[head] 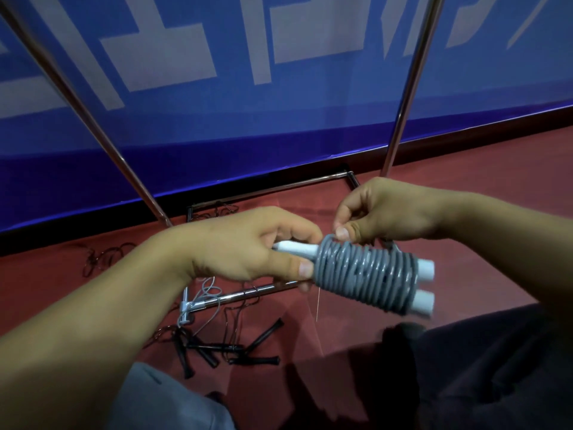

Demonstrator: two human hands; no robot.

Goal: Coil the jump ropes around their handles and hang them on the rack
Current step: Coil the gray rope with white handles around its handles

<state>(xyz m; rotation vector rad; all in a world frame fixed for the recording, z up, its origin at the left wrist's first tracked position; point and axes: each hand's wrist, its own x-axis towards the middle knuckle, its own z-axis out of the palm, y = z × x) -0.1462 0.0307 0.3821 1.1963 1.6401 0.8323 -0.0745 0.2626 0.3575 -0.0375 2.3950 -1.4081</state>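
I'd keep the last turn of the grey cord [362,274] tight and tuck its end under a neighbouring wrap, so the coil won't spring loose on the way to the rack [406,91]. My left hand [248,243] grips the bare narrow ends of the white handles [424,283] (both lie side by side), fingers curled round them. My right hand [390,209] pinches narrowly at the coil's far left edge; I think it holds the cord's end, though blur hides it. The bundle sits mid-air, near centre. Black ropes [217,349] lie on the floor, near left.
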